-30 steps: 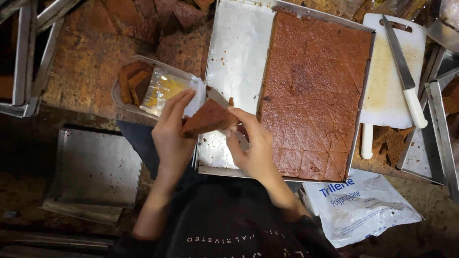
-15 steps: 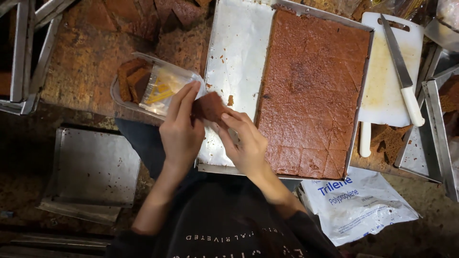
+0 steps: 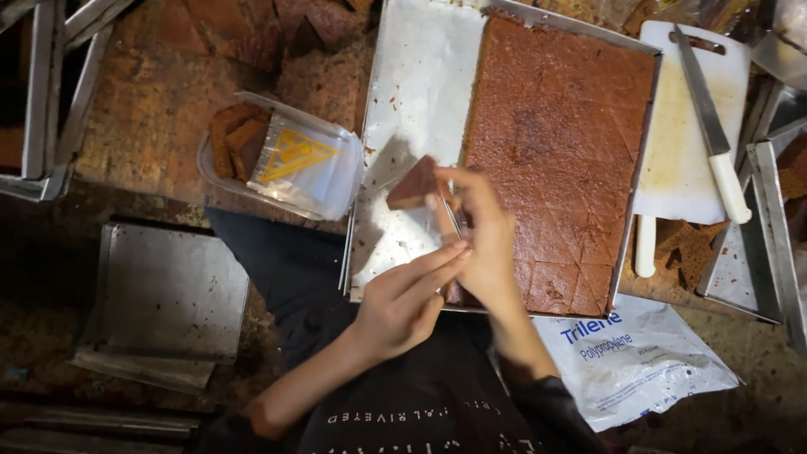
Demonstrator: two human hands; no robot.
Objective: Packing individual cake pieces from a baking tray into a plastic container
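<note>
Both hands meet over the baking tray point(image 3: 504, 10): the right hand point(image 3: 483, 240) pinches a triangular cake slice point(image 3: 413, 189) inside what looks like a clear wrapper, while the left hand point(image 3: 403, 294) has its fingers stretched flat, tips touching the wrapper's edge. Half the tray's paper lining point(image 3: 424, 92) lies bare; the scored cake slab point(image 3: 559, 160) fills the other half (so plenty remains). Wrapped slices sit in a plastic tub point(image 3: 282, 160) just left. A knife point(image 3: 710, 134) rests on the white cutting board point(image 3: 672, 160).
</note>
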